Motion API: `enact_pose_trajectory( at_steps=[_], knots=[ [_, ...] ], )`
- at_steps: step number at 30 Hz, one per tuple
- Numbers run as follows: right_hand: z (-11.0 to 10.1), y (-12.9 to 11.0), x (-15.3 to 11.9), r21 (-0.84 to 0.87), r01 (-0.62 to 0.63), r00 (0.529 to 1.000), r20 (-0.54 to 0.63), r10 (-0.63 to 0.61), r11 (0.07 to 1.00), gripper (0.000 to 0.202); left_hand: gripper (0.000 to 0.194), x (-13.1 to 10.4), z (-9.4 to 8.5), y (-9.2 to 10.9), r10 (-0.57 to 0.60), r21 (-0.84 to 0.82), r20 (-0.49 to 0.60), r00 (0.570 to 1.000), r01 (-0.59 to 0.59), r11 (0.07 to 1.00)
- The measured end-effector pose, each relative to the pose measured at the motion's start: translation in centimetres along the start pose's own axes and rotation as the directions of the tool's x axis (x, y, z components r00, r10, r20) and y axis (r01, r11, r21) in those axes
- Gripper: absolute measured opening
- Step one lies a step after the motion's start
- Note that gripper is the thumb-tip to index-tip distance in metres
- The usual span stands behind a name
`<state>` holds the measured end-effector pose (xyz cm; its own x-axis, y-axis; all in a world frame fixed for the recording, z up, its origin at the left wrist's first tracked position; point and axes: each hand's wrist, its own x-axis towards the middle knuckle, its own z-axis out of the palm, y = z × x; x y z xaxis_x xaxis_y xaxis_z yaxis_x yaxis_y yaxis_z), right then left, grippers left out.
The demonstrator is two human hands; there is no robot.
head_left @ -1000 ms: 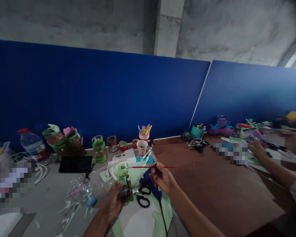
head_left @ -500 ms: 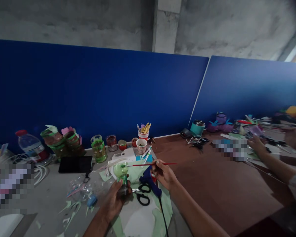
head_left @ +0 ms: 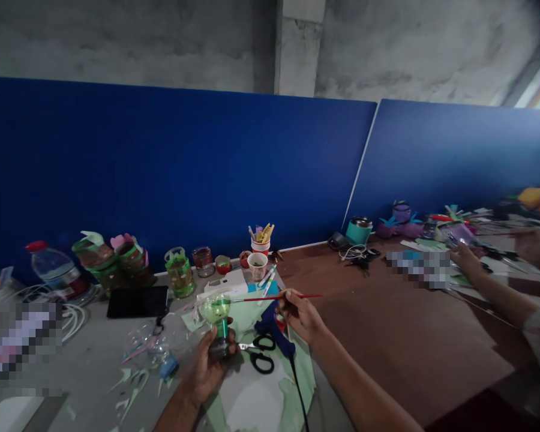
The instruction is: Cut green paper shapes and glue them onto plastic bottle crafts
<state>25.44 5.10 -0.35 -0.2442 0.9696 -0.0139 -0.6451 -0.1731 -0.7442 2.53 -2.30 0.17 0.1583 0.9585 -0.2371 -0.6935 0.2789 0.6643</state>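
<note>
In my left hand point(head_left: 210, 360) is a clear plastic bottle piece point(head_left: 219, 327), narrow in the middle, with green paint on its wider upper part. My fingers wrap round its lower half. My right hand point(head_left: 300, 315) pinches a thin red paintbrush point(head_left: 270, 297) held nearly level; its bristles point left at the painted part, and whether they touch it I cannot tell. Black-handled scissors point(head_left: 261, 353) lie just right of my left hand. Beneath my right hand rests a dark blue glue gun point(head_left: 274, 330), its cord running toward me.
Behind stand a paper cup point(head_left: 257, 266), a green-painted jar point(head_left: 180, 275) and a large bottle point(head_left: 56, 273). A black tablet point(head_left: 137, 301) and crumpled clear plastic point(head_left: 150, 348) lie left. At right, another person's hands point(head_left: 468, 261) work near a teal container point(head_left: 359, 231).
The bottle piece has shifted slightly left in my left hand and looks more upright. My right hand and the brush stay almost in place. The other person's clear item has tilted slightly.
</note>
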Motion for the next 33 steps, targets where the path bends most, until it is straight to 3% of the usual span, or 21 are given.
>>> enact_pose_trajectory(
  at_steps=[16,23,33],
  knots=[
    [-0.11,0.25,-0.01,0.012,0.003,1.0,0.023,-0.004,1.0,0.023,0.034,-0.28,-0.12,0.1,0.032,-0.042,0.099,0.995,-0.028,0.999],
    [-0.07,0.22,-0.02,0.003,-0.001,1.0,0.007,0.001,1.0,0.023,0.033,-0.36,0.08,0.33,0.007,-0.056,0.087,0.996,-0.002,0.998],
    [-0.14,0.24,0.11,0.011,0.0,1.0,0.012,0.0,1.0,0.025,0.031,-0.48,-0.08,0.48,-0.001,-0.112,0.157,0.988,0.018,0.994]
  ],
)
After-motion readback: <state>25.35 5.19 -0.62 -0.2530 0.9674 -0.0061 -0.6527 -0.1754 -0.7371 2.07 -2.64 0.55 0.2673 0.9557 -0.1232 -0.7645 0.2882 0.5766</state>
